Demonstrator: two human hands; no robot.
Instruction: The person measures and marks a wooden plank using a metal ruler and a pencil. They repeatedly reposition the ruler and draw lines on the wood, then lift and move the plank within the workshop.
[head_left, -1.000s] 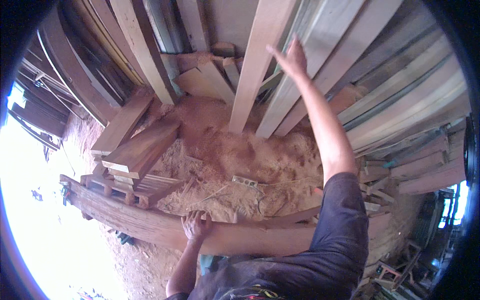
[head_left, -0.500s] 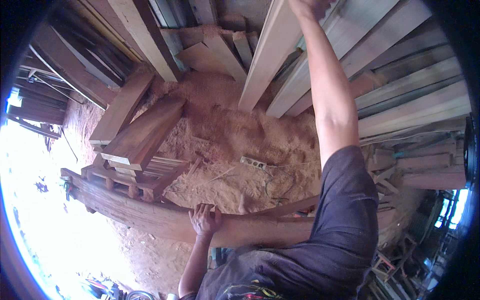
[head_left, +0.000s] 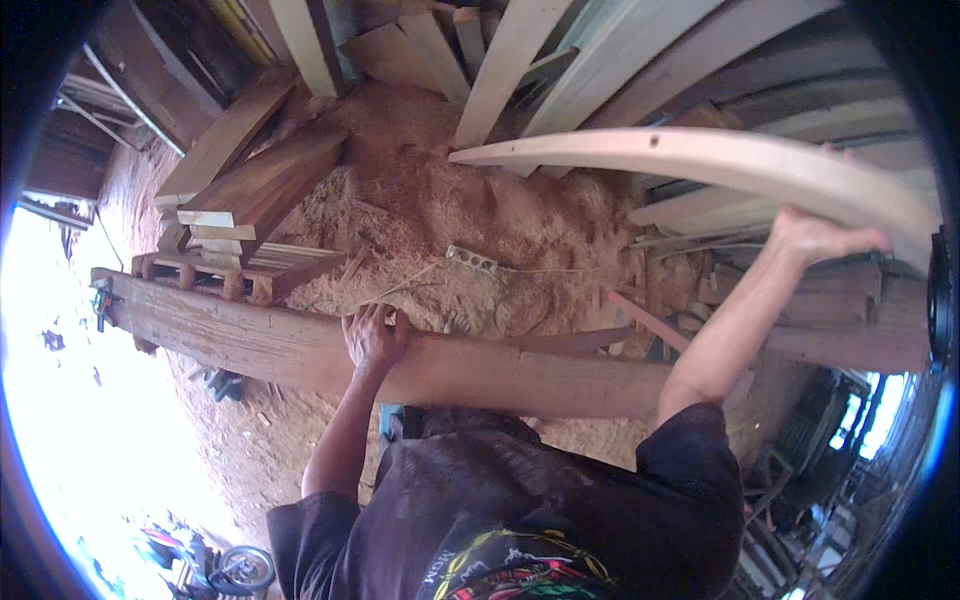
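Note:
A long brown wooden plank (head_left: pixel 560 375) lies crosswise in front of me. My left hand (head_left: pixel 376 338) rests on its top, fingers apart near the far edge. On the right, my right hand (head_left: pixel 815 238) grips a long pale board (head_left: pixel 700 155) from its near side. Fingertips show over the board's far edge, and my thumb points right along it. The board is raised at a slant, its narrow end reaching left toward the leaning timbers; a small dark hole marks its face. At the plank's left end sits a dark clamp-like tool (head_left: pixel 102 303), too small to make out well.
Several pale planks (head_left: pixel 610 70) lean at the far right. Thick boards (head_left: pixel 255 180) are stacked on a pallet (head_left: pixel 262 285) to the left. A socket strip (head_left: pixel 471 260) with a cord lies on the sawdust-covered ground (head_left: pixel 400 200). A motorcycle (head_left: pixel 240 570) stands at the lower left.
My right arm has swung from the far planks down to the right, and a pale board is now in that hand. The left hand stays on the plank. The view has shifted.

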